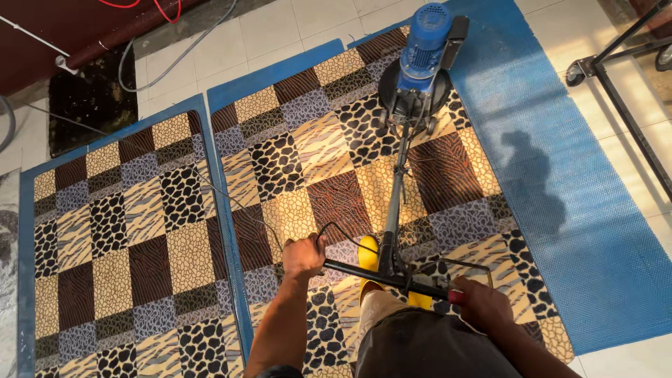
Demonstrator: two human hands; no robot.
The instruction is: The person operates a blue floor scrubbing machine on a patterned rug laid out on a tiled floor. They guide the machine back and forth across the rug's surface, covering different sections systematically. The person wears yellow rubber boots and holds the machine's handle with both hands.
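Left hand (303, 255) clenched around the left end of the black handlebar (381, 276) of a floor scrubbing machine (418, 77); right hand (483, 302) closed on the right end, by a red grip. Machine shaft runs up-frame to a blue motor over a round black base, which sits on the far part of an animal-print patchwork rug (329, 161). A second, matching rug (119, 245) lies alongside at left. Blue mesh mat (560, 175) underlies the first rug. Yellow boots (369, 253) show below the bar.
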